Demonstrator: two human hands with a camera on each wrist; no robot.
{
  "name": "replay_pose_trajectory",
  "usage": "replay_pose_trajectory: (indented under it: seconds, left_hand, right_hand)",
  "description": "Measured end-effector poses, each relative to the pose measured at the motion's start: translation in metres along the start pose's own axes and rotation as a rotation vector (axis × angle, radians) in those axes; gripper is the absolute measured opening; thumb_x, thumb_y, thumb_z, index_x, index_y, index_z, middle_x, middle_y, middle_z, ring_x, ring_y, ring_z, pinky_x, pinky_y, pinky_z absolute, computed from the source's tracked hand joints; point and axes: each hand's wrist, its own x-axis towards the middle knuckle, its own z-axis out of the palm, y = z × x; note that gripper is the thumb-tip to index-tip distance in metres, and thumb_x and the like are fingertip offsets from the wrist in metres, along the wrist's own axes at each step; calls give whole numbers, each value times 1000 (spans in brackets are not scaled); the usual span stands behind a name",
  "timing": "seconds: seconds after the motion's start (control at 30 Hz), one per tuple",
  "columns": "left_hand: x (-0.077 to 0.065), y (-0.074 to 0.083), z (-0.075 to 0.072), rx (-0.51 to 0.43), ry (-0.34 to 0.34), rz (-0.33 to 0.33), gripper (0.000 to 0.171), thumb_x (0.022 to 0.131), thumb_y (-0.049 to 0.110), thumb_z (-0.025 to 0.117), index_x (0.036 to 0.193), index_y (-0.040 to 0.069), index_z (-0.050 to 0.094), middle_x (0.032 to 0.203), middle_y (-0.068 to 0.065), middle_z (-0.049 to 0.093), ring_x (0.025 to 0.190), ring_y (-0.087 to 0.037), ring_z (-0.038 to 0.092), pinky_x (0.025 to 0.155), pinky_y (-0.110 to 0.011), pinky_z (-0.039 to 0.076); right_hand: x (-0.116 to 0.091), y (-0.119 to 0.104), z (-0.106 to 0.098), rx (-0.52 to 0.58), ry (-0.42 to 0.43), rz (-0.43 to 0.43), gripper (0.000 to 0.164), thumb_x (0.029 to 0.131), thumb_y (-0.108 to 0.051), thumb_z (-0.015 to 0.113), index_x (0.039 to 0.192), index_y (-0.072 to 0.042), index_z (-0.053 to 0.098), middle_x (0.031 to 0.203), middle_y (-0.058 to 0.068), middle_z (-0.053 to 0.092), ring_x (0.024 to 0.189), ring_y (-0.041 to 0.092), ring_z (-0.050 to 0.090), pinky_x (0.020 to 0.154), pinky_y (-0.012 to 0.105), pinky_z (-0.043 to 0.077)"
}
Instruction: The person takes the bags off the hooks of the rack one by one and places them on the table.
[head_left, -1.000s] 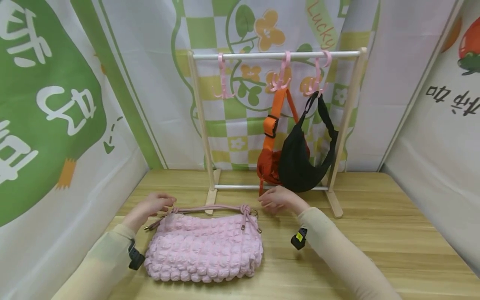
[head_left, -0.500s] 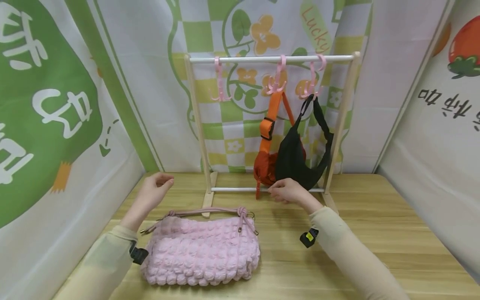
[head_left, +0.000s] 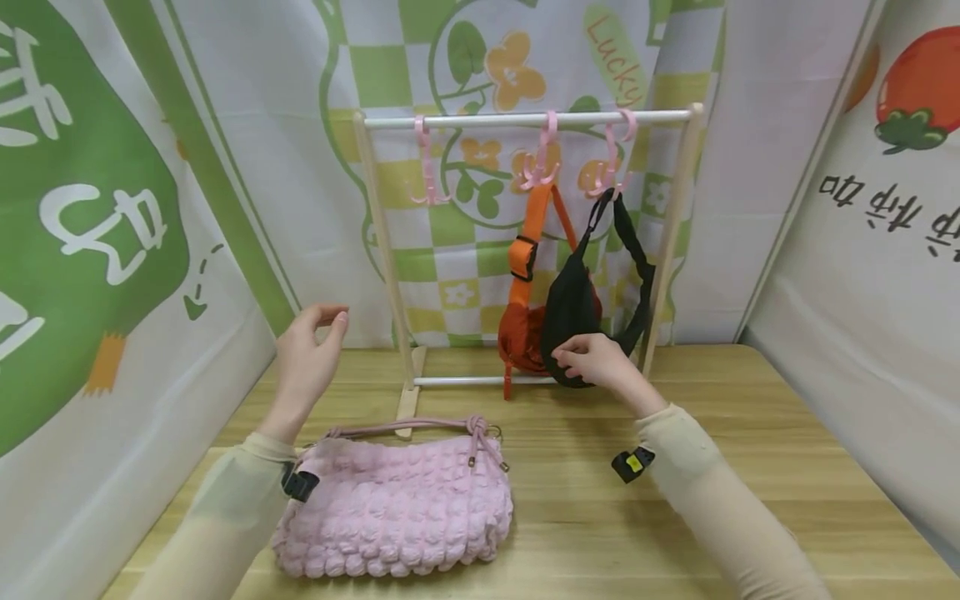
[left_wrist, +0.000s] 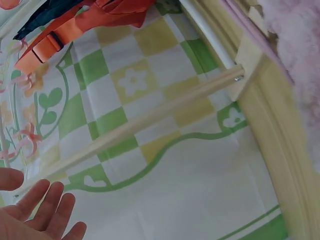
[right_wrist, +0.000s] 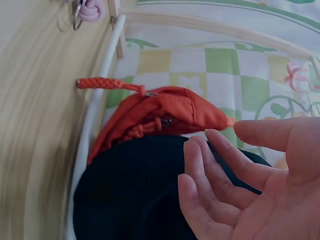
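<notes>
A pink puffy handbag (head_left: 397,508) with a knotted strap lies on the table, below both raised hands. My left hand (head_left: 311,354) is in the air left of the rack, its fingers loosely bent and holding nothing. In front of the black shoulder bag (head_left: 567,304) hovers my right hand (head_left: 596,362), also without anything in its fingers. The right wrist view shows that hand's relaxed fingers (right_wrist: 215,180) near the black bag; contact cannot be told. Behind the black bag hangs an orange bag (head_left: 520,337) on its strap.
A wooden rack (head_left: 386,242) with a white top rail (head_left: 480,121) stands at the table's back. Pink hooks hang from the rail; the left hook (head_left: 428,167) carries no bag. Printed cloth walls surround the wooden table (head_left: 720,467).
Both hands have risen away from the pink handbag, the left upward beside the rack, the right up and rightward to the black bag. The view has shifted slightly; the handbag stays on the table.
</notes>
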Motion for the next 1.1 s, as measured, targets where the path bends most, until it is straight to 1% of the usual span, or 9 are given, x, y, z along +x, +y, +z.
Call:
replay_pose_trajectory:
  seconds: [0.13, 0.27, 0.33, 0.47, 0.57, 0.73, 0.83, 0.97, 1.1]
  left_hand:
    - [9, 5, 8, -11, 14, 39, 33, 98, 25, 49, 116, 1, 62, 114, -19, 64, 111, -37, 56, 96, -53, 40]
    - [18, 12, 15, -39, -2, 60, 35, 98, 25, 49, 118, 0, 61, 118, -21, 61, 114, -38, 53, 98, -55, 39]
    - [23, 15, 18, -48, -18, 64, 36, 99, 25, 48, 120, -1, 60, 121, -22, 59, 118, -39, 51, 100, -56, 38]
    - [30, 22, 24, -52, -51, 76, 37, 99, 24, 48, 124, -1, 58, 128, -22, 56, 125, -40, 46, 105, -57, 34]
    - [34, 27, 29, -45, -67, 89, 37, 98, 23, 48, 127, 1, 57, 130, -20, 55, 127, -39, 45, 107, -56, 34]
    - [40, 34, 35, -21, -64, 107, 37, 98, 24, 50, 128, 4, 56, 132, -17, 55, 127, -35, 47, 107, -52, 36]
    - [44, 37, 39, -9, -61, 124, 37, 97, 23, 52, 129, 5, 56, 135, -15, 53, 129, -34, 44, 110, -50, 33]
    - [48, 41, 43, 0, -69, 139, 39, 97, 24, 51, 131, 6, 55, 142, -14, 48, 133, -34, 39, 112, -53, 27]
    - [53, 45, 48, 12, -74, 159, 41, 97, 27, 50, 131, 6, 54, 143, -14, 46, 134, -34, 38, 112, -54, 26]
  right_hand:
    - [0, 0, -8, -8, 37, -2, 33, 96, -31, 55, 115, -7, 67, 108, 13, 69, 91, 21, 69, 70, 28, 54]
    - [0, -2, -15, -1, 65, -10, 33, 95, -29, 56, 114, -5, 66, 107, 15, 70, 90, 22, 69, 66, 24, 52]
    - [-1, -4, -18, 2, 71, -20, 33, 96, -28, 55, 115, -4, 66, 107, 16, 70, 90, 23, 69, 66, 24, 52]
    - [-3, -7, -24, -5, 85, -30, 33, 96, -29, 55, 117, -5, 66, 109, 15, 69, 93, 25, 69, 70, 27, 54]
    - [-3, -9, -28, -7, 96, -37, 34, 97, -31, 53, 119, -7, 65, 112, 14, 68, 96, 25, 68, 74, 30, 55]
    - [-2, -11, -34, 15, 124, -77, 33, 97, -30, 53, 121, -9, 63, 117, 14, 66, 99, 26, 67, 78, 35, 56]
    - [0, -15, -38, 28, 139, -112, 33, 97, -28, 53, 123, -9, 61, 119, 16, 65, 100, 28, 67, 80, 38, 56]
    - [2, -19, -42, 26, 168, -156, 34, 98, -28, 53, 124, -8, 60, 118, 17, 65, 101, 31, 66, 80, 40, 56]
    - [7, -24, -47, 27, 206, -184, 33, 97, -29, 53, 123, -9, 60, 114, 16, 66, 100, 30, 66, 80, 40, 56]
